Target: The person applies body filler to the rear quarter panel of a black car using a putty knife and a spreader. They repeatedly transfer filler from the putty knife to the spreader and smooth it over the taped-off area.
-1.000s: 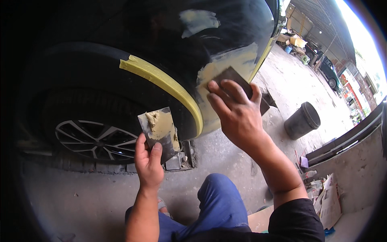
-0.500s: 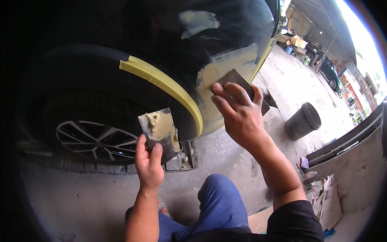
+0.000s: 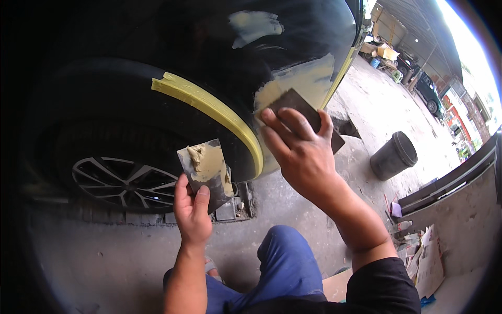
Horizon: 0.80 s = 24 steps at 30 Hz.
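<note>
In my left hand (image 3: 194, 209) is a flat metal putty plate (image 3: 213, 194), gripped at its lower end between thumb and fingers. Beige body filler (image 3: 208, 161) lies in a lump and a smear on its upper face. My right hand (image 3: 304, 144) presses a dark, flat spreader (image 3: 299, 104) against the corner of a black car panel (image 3: 198, 39), fingers spread over its back. A coat of pale filler (image 3: 306, 76) shows above the spreader. Yellow masking tape (image 3: 219, 116) follows the wheel arch beside it, and another whitish filler patch (image 3: 256, 26) sits higher on the panel.
The car's wheel (image 3: 125, 183) stands at the left. A black bucket (image 3: 395, 156) is on the concrete floor to the right. Paper and cardboard scraps (image 3: 426, 261) lie at lower right by a low wall (image 3: 452, 188). Another car (image 3: 428, 94) is parked in the far background.
My right hand and its spreader have slid slightly left and down over the panel corner, toward the taped arch. My left hand with the plate has hardly moved.
</note>
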Each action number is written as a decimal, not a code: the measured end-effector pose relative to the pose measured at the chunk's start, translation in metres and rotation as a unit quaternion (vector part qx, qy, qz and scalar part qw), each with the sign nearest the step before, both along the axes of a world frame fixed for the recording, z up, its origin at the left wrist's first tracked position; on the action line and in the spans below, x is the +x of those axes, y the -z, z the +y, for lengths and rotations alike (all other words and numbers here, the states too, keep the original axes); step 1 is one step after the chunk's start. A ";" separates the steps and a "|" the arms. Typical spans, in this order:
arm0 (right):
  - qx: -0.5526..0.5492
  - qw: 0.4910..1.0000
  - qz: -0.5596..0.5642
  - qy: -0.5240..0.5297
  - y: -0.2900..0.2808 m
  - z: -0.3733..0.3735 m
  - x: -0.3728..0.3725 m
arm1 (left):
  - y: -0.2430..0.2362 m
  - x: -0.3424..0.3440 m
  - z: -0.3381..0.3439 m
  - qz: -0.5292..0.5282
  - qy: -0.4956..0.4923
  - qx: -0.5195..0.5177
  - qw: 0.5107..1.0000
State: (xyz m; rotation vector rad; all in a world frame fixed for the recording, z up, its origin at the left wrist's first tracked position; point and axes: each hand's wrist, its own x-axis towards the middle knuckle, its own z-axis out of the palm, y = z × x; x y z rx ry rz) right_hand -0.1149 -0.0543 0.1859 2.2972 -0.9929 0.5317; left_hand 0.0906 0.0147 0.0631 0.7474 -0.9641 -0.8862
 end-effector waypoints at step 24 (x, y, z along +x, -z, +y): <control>0.025 0.999 -0.027 0.001 0.030 -0.008 -0.039 | 0.000 0.003 -0.001 0.027 0.013 -0.009 1.000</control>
